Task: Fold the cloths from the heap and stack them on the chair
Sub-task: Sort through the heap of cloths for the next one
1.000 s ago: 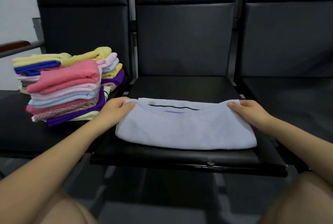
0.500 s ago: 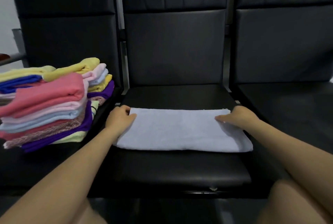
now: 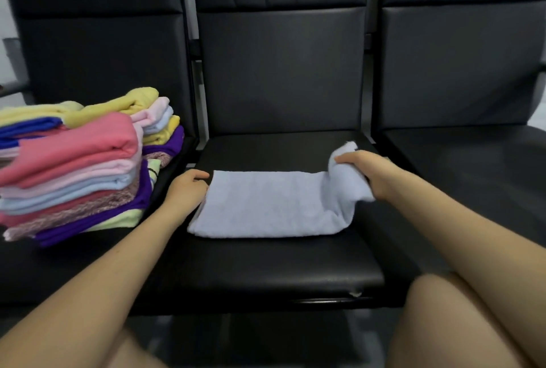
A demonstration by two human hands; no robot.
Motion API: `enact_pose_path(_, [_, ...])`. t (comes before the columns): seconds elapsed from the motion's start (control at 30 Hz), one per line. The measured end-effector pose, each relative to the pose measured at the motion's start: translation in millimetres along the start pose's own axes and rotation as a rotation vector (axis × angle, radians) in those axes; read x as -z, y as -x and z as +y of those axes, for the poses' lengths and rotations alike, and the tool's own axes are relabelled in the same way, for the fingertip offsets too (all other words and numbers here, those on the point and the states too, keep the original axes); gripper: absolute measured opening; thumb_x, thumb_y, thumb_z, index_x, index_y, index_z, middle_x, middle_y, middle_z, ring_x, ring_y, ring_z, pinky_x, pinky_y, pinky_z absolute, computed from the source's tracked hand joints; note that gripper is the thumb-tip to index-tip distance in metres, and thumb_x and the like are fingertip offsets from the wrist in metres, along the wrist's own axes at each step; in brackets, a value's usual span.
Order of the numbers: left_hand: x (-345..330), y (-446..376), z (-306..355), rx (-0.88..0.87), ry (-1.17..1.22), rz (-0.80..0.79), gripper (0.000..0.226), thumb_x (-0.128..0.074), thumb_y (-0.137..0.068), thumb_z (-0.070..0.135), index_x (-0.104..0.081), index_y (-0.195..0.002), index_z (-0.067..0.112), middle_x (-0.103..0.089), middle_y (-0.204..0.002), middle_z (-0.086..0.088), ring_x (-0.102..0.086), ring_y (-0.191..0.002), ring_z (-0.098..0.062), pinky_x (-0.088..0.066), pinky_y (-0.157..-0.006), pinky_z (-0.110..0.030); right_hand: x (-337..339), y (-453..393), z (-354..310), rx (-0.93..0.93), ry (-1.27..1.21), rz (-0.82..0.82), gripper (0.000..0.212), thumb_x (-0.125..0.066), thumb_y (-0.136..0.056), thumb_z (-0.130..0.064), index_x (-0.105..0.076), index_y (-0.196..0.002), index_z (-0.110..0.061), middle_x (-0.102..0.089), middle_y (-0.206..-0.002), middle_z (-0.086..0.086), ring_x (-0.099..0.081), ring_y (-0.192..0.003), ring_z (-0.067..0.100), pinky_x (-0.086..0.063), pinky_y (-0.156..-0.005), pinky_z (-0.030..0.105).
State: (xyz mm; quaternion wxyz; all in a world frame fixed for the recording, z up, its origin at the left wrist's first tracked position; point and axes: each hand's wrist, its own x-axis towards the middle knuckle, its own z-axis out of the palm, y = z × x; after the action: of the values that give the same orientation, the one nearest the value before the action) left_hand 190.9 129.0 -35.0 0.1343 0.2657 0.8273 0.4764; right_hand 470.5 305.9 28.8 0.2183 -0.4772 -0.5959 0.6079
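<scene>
Head view: pale blue cloth [image 3: 266,205] lies folded in a long band across the middle seat [image 3: 266,273], near the front half. Right hand [image 3: 372,174] has fingers curled round the cloth's right end, bunching it and raising it off the seat. Left hand [image 3: 187,188] sits at the cloth's left edge, fingers loosely bent and close together, touching or just beside the edge; cannot tell if it pinches anything. Stack [image 3: 85,166] of folded cloths stands on the left seat, leaning a little to the near side. No heap in sight. Step in hand, as judged: fold the right end over to the left. To do it well, pin the left edge flat, carry the raised end low and straight across, match the corners, then smooth the crease before lifting it to the stack.
</scene>
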Motion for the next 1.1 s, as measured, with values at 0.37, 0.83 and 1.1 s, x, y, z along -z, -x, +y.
enact_pose_path(0.37, [31.4,33.8,-5.4,0.065,-0.001,0.009,0.026,-0.044,-0.094,0.007,-0.068,-0.102,0.01,-0.061,-0.082,-0.001,-0.056,-0.07,-0.016,-0.054,-0.071,-0.033,-137.1,24.4,-5.4,0.066,0.038,-0.361,0.021,-0.058,-0.096,-0.021,-0.058,-0.104,-0.002,-0.061,-0.084,0.012,-0.061,-0.063,0.021,-0.054,-0.059,0.029])
enact_pose_path(0.83, [-43.5,45.6,61.1,0.007,-0.191,-0.255,0.053,-0.057,-0.092,0.031,-0.044,-0.141,0.017,-0.053,-0.134,-0.006,-0.052,-0.113,-0.023,-0.039,-0.086,-0.026,-65.6,-2.5,11.6,0.114,0.633,-0.106,0.03,-0.061,-0.088,-0.028,-0.061,-0.11,-0.007,-0.062,-0.099,0.006,-0.061,-0.087,0.02,-0.049,-0.061,0.027])
enact_pose_path(1.1, [-6.9,38.4,52.3,-0.073,-0.094,-0.133,0.032,-0.048,-0.093,0.016,-0.056,-0.124,0.021,-0.056,-0.11,0.001,-0.051,-0.098,-0.017,-0.037,-0.079,-0.028,-78.3,-2.2,3.6,0.188,0.554,-0.116,0.039,-0.06,-0.09,-0.032,-0.058,-0.118,-0.005,-0.058,-0.083,0.001,-0.06,-0.081,0.018,-0.05,-0.069,0.03])
